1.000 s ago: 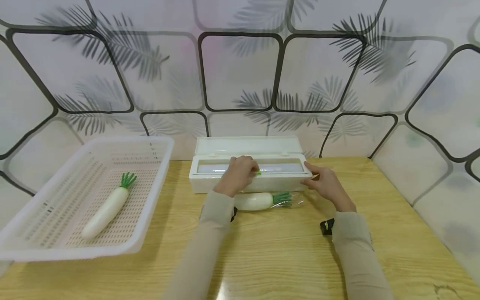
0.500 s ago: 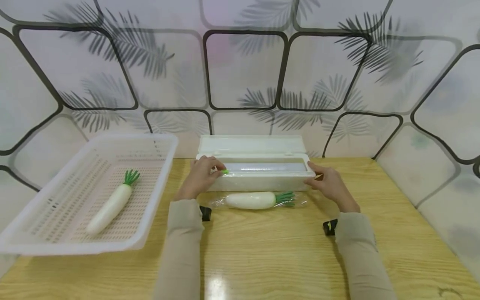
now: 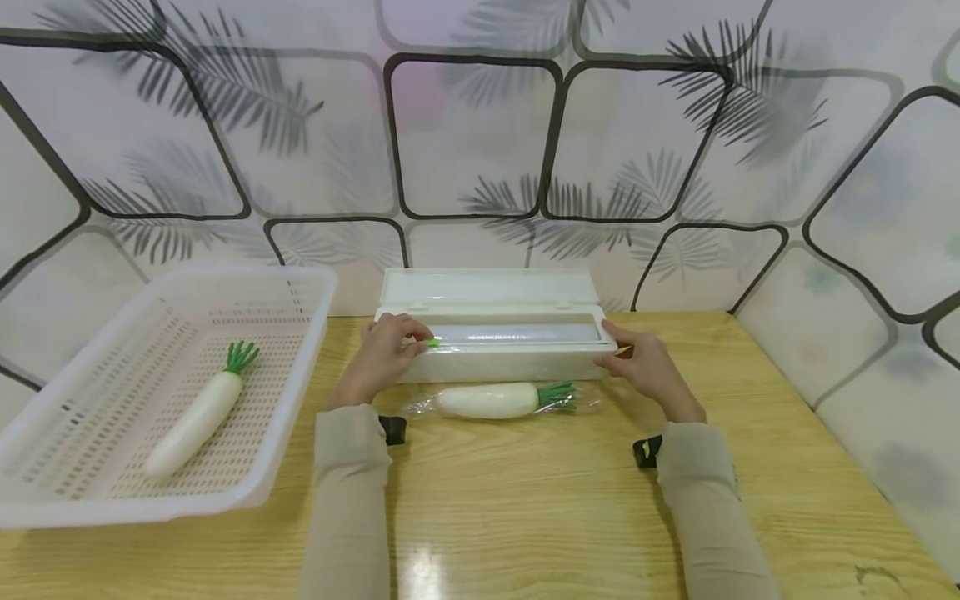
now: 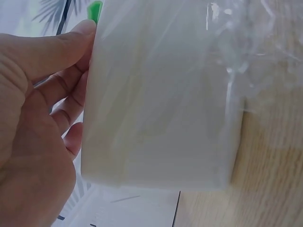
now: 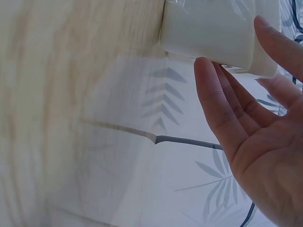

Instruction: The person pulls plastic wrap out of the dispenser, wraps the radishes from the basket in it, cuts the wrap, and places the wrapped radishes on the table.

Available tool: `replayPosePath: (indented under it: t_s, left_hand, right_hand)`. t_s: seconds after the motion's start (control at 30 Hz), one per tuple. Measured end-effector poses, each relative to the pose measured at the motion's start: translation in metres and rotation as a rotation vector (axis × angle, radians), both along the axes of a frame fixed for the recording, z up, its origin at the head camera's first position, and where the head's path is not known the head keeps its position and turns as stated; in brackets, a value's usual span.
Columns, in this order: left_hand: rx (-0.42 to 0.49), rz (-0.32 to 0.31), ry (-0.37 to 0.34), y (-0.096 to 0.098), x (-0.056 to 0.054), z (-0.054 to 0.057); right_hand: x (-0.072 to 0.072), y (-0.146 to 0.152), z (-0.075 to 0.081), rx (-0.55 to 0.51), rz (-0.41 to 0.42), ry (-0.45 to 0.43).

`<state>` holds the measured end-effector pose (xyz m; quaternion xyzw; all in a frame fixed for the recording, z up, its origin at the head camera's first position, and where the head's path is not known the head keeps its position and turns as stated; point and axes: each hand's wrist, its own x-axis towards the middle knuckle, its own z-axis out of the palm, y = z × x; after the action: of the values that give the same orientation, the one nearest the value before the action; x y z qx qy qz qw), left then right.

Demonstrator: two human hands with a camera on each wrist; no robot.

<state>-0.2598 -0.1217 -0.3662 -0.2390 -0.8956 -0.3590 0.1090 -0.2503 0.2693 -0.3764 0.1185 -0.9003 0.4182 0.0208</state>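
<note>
A white cling film dispenser box [image 3: 510, 365] stands on the table near the wall, its lid [image 3: 487, 287] swung up at the back and the film roll [image 3: 517, 333] showing inside. At its front left, my left hand [image 3: 381, 354] pinches the small green slide cutter [image 3: 432, 342] between thumb and finger; the cutter [image 4: 94, 11] peeks past the thumb in the left wrist view. My right hand [image 3: 647, 367] holds the box's right end, thumb and fingers about its corner. Close in front of the box lies a white radish [image 3: 487, 401] with green stems, wrapped in clear film.
On the left, a white slotted plastic basket [image 3: 296, 400] holds one unwrapped white radish [image 3: 197, 423] with green stems. Behind the wooden table [image 3: 525, 500] rises a patterned wall [image 3: 472, 142].
My left hand has slid the green cutter from the middle of the box to its left end, uncovering the wrapped radish's left part. The right hand keeps its hold on the right end.
</note>
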Motion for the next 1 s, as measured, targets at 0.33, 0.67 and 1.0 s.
replayPosePath:
  t_s: [0.33,0.67,1.0]
  left_hand:
    - [-0.031,0.123,-0.009,-0.025,0.010,-0.003]
    - [0.102,0.173,-0.140,-0.042,0.020,-0.004]
    - [0.105,0.263,-0.174,-0.037,0.022,-0.009]
  right_hand:
    - [-0.004,-0.003,-0.003,0.026,0.010,0.022]
    - [-0.003,-0.003,-0.005,0.001,0.020,0.024]
    - [-0.001,0.001,-0.002,0.007,0.006,0.009]
